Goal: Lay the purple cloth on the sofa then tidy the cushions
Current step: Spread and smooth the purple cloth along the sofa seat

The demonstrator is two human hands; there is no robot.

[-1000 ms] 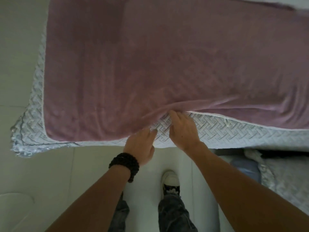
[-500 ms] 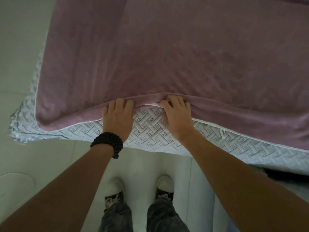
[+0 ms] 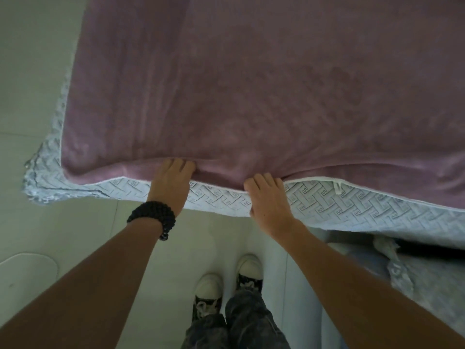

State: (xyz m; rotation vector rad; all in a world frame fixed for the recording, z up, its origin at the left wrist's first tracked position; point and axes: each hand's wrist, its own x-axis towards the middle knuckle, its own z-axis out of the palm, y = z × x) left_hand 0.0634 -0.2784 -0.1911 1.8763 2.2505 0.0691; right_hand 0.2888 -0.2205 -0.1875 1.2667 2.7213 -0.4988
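The purple cloth (image 3: pixel 251 84) lies spread over the sofa seat and fills the upper view. Its white-piped front hem runs along the sofa's grey-white woven-pattern cover (image 3: pixel 364 205). My left hand (image 3: pixel 171 185), with a black bead bracelet on the wrist, rests palm down on the cover, fingers curled into the hem. My right hand (image 3: pixel 269 200) sits a hand's width to the right, fingertips tucked under the same fold. A small crease bulges in the cloth between the two hands. No cushions are in view.
Pale tiled floor (image 3: pixel 32 71) lies left of and below the sofa. My two shoes (image 3: pixel 226 280) stand close to the sofa front. A crumpled grey covered piece (image 3: pixel 427 278) sits low at the right. A white rounded object (image 3: pixel 27 268) lies at the lower left.
My hands have spread apart along the hem. The cloth's front edge has come forward, so it covers more of the patterned cover at the left.
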